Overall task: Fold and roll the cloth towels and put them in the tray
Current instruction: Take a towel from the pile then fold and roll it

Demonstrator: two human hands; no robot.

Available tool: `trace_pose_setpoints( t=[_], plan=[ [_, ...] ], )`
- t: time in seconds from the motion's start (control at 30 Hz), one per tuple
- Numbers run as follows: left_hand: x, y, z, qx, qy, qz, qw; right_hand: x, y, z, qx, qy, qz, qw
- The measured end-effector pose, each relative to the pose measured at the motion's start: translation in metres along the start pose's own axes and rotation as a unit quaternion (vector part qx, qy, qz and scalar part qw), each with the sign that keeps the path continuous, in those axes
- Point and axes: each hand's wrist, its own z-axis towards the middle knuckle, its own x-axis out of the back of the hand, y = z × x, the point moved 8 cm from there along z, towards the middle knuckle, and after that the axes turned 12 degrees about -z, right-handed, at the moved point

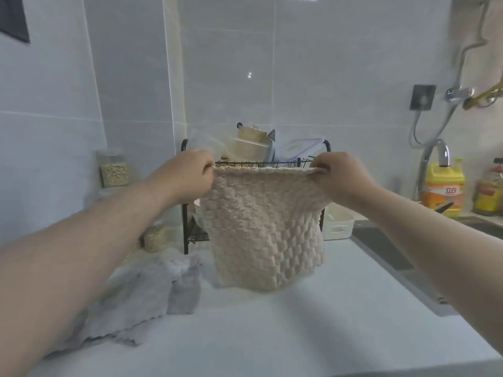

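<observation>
Both hands hold the cream towel (265, 229) up over the counter (272, 336): the left hand (187, 176) pinches its top left corner, the right hand (340, 179) its top right, and it hangs with its bottom edge near or brushing the surface. To fold it well, I would keep the top edge taut and level, lower it flat, then match corners squarely. The grey towel (141, 297) lies crumpled to the left; the white tray (339, 223) sits behind, beside the dish rack (187, 213).
</observation>
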Motion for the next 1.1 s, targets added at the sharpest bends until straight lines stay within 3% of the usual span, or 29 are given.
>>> trace_pose_setpoints(
  t=[0.07,0.13,0.27,0.37,0.47,0.53,0.6,0.67,0.77,0.83,1.0,1.1],
  plan=[
    [-0.003,0.013,-0.016,-0.018,-0.008,0.003,1.000,0.003,0.003,-0.013,0.015,-0.027,0.013,0.999],
    [-0.018,0.017,-0.043,-0.018,-0.051,-0.006,0.999,-0.008,0.005,-0.038,0.035,-0.106,0.016,0.994],
    [-0.092,0.016,-0.120,-0.003,-0.206,-0.016,0.979,-0.068,0.016,-0.118,0.095,-0.294,-0.043,0.950],
    [-0.150,0.010,-0.181,0.052,-0.330,-0.043,0.942,-0.112,0.026,-0.180,0.093,-0.398,-0.054,0.911],
    [-0.164,0.001,-0.198,0.096,-0.337,-0.103,0.931,-0.120,0.029,-0.208,0.071,-0.455,0.031,0.887],
    [-0.157,-0.006,-0.190,0.124,-0.280,-0.155,0.939,-0.113,0.035,-0.201,0.011,-0.435,0.128,0.891],
    [-0.155,-0.013,-0.180,0.124,-0.239,-0.149,0.952,-0.111,0.046,-0.188,-0.050,-0.366,0.151,0.917],
    [-0.164,-0.015,-0.181,0.126,-0.268,-0.114,0.948,-0.120,0.051,-0.186,-0.035,-0.344,0.041,0.938],
    [-0.189,-0.017,-0.193,0.107,-0.353,-0.031,0.929,-0.152,0.050,-0.199,0.054,-0.390,-0.102,0.913],
    [-0.200,-0.024,-0.193,0.099,-0.366,0.019,0.925,-0.166,0.059,-0.195,0.061,-0.397,-0.138,0.905],
    [-0.206,-0.035,-0.188,0.117,-0.391,0.058,0.911,-0.179,0.074,-0.186,0.072,-0.402,-0.144,0.901],
    [-0.193,-0.033,-0.154,0.105,-0.295,0.023,0.949,-0.174,0.082,-0.162,0.018,-0.344,-0.035,0.938]
  ],
)
